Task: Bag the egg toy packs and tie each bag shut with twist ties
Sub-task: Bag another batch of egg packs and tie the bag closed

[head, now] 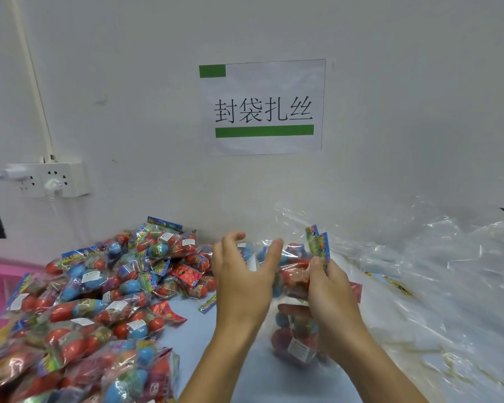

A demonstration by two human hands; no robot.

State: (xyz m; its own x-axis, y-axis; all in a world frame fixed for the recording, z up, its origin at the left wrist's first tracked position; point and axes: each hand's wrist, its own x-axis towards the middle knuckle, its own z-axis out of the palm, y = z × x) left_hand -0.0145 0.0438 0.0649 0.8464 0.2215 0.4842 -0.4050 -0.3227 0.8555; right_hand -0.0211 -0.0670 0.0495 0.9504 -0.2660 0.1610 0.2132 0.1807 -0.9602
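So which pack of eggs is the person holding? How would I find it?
Find the paper sign on the wall, then look straight down to the two hands. The right hand pinches an egg pack by its colourful header card. Unlike the heap of packs lying at left, this one is lifted up between the hands.

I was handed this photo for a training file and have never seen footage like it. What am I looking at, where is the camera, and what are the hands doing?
There is no machine here: a person wears a camera on the head, so you look forward and down at their own two hands. The right hand pinches a bunch of egg toy packs by their printed tops. The left hand is spread open against the same bunch. To the left lies a pile of egg toy packs on the pale table. Crumpled clear plastic bags lie on the right. The wall behind carries a paper sign and a power socket.
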